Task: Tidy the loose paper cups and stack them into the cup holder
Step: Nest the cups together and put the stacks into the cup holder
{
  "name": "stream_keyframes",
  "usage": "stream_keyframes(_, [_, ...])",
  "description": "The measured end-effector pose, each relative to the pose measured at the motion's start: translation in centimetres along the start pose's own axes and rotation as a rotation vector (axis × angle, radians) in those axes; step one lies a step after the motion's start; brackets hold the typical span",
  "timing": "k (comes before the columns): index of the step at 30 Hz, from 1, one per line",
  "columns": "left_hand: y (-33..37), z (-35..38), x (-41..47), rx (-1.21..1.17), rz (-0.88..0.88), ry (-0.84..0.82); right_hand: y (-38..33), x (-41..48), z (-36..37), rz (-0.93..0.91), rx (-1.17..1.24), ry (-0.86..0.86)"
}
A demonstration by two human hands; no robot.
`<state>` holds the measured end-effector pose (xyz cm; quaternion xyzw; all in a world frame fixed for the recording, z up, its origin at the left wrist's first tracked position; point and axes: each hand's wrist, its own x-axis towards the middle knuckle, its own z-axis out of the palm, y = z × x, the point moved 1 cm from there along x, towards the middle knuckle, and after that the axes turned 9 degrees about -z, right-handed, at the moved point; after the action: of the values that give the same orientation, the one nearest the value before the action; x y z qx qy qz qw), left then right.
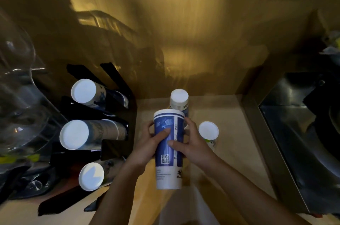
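A pale wooden counter (230, 132) runs from the bottom of the view up to a glossy, golden-brown back wall (184, 22) that throws back a soft yellow glare. The light is dim and warm. On the right a metal-edged sink (294, 132) drops away into darkness.

Over the middle of the counter, both hands grip 1 tall blue-and-white stack of cups (168, 149). The left hand (147, 145) wraps it from the left with the thumb laid across the blue print. The right hand (191, 142) closes round it from the right, thumb also on the front.

2 more cups stand upside down on the counter: 1 far cup (179, 98) just behind the held stack near the wall, and 1 right cup (208, 132) just beside the right hand.

At the left, a black cup holder (114, 81) carries 3 upside-down stacks: a top stack (86, 92), a middle stack (77, 134) and a bottom stack (92, 176), white bases toward the camera.

Clear glassware (16, 77) fills the far left edge, distorted and cut off by the frame. The clutter at the upper right (333, 44) is too dark to identify. The sink's contents are lost in shadow, and the holder's lower frame merges into dark shapes.
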<state>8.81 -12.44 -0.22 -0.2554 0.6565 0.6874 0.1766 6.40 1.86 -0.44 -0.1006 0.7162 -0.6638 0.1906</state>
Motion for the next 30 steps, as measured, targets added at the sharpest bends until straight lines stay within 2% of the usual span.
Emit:
stream_keyframes(4, [3.0,0.3,-0.7,-0.092,0.246,0.009,-2.9,0.3,-0.7,-0.237,-0.114,-0.014])
stream_keyframes(7, [4.9,0.9,-1.2,0.012,0.412,0.096,-4.9,0.2,-0.8,-0.365,-0.192,0.012])
stream_keyframes(11, [6.3,1.2,-1.6,0.064,0.544,0.214,-6.8,-0.1,-1.2,-0.472,-0.279,0.027])
stream_keyframes(13, [6.7,1.2,-1.9,0.105,0.584,0.239,-7.4,-0.2,-1.7,-0.522,-0.377,0.080])
stream_keyframes(16, [7.2,1.1,-2.4,0.145,0.624,0.249,-8.2,-0.3,-2.6,-0.657,-0.669,0.178])
stream_keyframes(21, [7.1,1.3,-2.9,0.326,0.679,0.294,-9.8,-0.1,-3.3,-0.849,-0.805,0.333])
stream_keyframes(25, [6.3,1.6,-2.5,0.477,0.730,0.330,-10.4,0.2,-2.8,-0.870,-0.839,0.250])
stream_keyframes(30, [5.6,1.3,-2.4,0.484,0.736,0.318,-10.5,0.6,-2.5,-0.849,-0.793,0.131])
